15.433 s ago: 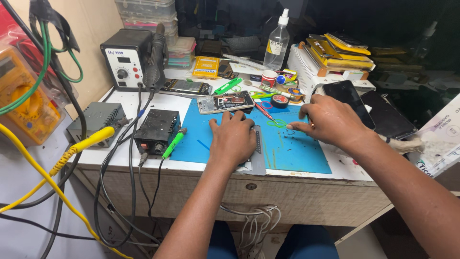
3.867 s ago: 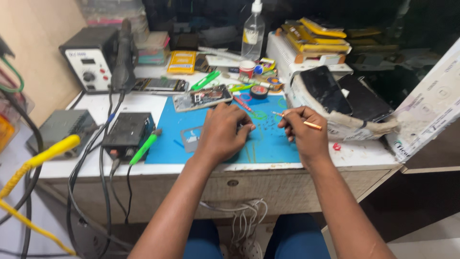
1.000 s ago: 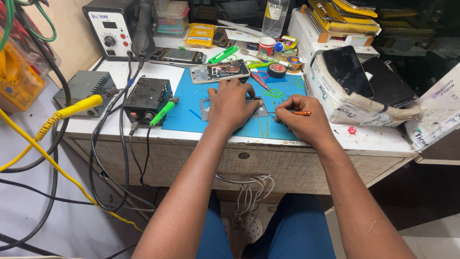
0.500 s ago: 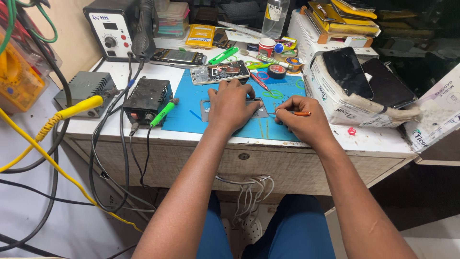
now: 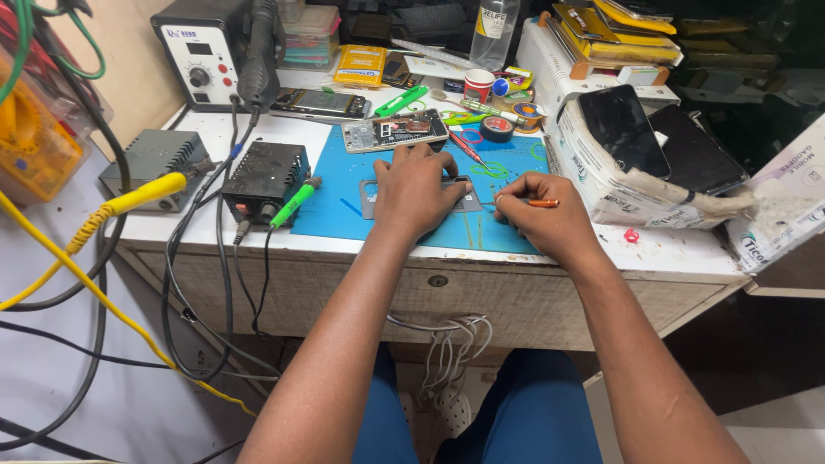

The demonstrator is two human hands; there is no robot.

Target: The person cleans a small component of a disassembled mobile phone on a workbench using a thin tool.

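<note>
My left hand [image 5: 418,191] lies flat on a grey phone frame [image 5: 371,196] that rests on the blue work mat [image 5: 339,206], fingers spread over it. Just right of it, my right hand [image 5: 543,220] is closed on a thin orange-handled screwdriver [image 5: 541,204], whose tip points left toward the frame's right edge. An opened phone [image 5: 394,131] with its circuit board showing lies at the mat's far edge.
A soldering station [image 5: 206,51], two small black and grey boxes [image 5: 265,174] with cables, and a green-handled iron [image 5: 292,204] stand left. Tape rolls, a bottle [image 5: 492,30] and small tools crowd the back. A white box [image 5: 614,172] bearing two dark phones sits right.
Over the last second both hands have stayed on the frame and screwdriver with almost no movement. Earlier the right hand reached farther right and then came back holding the screwdriver.
</note>
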